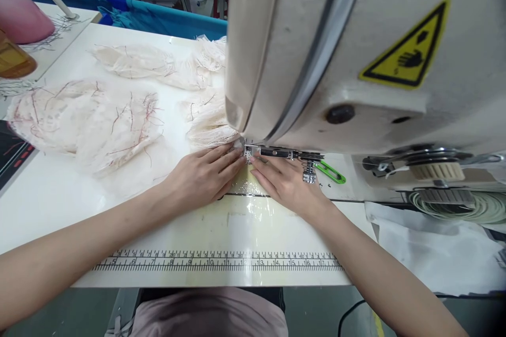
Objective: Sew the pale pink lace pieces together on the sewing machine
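Observation:
My left hand (203, 174) lies flat on the white table, fingers stretched toward the presser foot (248, 154) of a cream sewing machine (356, 52). My right hand (286, 181) lies flat opposite it, fingers together and pointing at the same spot. Between the fingertips a small piece of pale lace fabric (245, 181) is pressed onto the table under the needle area. Both hands touch this fabric. The machine head hides the needle itself.
Piles of white lace pieces with red threads (90, 118) lie to the left, more (158, 63) behind. A printed ruler (217, 261) runs along the table's front edge. A green clip (330, 171) sits right of the foot, a blue bin (158, 16) behind the table.

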A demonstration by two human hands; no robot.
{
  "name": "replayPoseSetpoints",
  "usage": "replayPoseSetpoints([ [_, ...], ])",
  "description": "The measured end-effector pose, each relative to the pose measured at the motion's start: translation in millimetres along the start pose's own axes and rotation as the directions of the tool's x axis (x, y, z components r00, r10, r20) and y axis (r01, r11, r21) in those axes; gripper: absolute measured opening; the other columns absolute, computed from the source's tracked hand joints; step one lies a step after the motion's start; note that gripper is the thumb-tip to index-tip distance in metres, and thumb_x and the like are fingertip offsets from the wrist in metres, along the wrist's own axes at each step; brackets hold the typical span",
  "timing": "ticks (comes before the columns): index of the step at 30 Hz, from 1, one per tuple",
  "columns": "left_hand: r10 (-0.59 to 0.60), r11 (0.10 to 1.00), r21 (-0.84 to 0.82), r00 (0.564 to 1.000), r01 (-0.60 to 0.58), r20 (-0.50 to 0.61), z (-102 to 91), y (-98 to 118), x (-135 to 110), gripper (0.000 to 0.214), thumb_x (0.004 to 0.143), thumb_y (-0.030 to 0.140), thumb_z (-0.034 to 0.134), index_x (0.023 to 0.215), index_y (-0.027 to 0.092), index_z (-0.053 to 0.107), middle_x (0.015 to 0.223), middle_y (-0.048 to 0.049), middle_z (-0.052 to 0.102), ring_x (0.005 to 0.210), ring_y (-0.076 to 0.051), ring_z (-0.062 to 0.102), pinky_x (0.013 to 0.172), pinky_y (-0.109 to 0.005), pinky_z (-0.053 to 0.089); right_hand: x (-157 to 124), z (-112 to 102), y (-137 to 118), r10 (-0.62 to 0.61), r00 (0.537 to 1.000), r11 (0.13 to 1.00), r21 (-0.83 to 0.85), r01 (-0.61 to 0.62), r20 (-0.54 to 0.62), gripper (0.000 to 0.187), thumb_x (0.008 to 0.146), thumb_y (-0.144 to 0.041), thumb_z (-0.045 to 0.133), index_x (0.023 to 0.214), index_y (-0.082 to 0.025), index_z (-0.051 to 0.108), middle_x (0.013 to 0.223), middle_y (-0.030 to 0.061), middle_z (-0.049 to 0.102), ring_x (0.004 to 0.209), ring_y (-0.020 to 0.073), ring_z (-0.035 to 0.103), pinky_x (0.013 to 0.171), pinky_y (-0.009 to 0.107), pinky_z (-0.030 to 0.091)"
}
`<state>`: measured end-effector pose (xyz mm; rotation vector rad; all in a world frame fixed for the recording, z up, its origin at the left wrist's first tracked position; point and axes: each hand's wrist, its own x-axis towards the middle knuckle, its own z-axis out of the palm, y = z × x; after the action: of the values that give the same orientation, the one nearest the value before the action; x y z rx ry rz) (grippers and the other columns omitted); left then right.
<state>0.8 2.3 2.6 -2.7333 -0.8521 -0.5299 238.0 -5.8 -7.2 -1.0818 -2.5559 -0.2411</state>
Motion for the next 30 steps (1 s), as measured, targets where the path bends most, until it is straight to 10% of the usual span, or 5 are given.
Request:
replayPoseSetpoints([
  [30,-0.067,0.991,0.120,0.998,0.065,0.011,0.3,0.7,4.0,0.031,0.099,0.025,0.046,0.119,0.009,0.064,0.121,-0.0140,0.068,0.110,-0.026,0.066,0.090,-0.036,0.054,6.8,-0.4,-3.3,0.058,0.997,0.998,-0.025,-0.060,-0.054,0.027,0.096,-0.034,0.056,0.115,-0.021,0.069,0.099,0.0017,0.074,0.080,0.0136,0.067,0.068,0.029,0.045],
])
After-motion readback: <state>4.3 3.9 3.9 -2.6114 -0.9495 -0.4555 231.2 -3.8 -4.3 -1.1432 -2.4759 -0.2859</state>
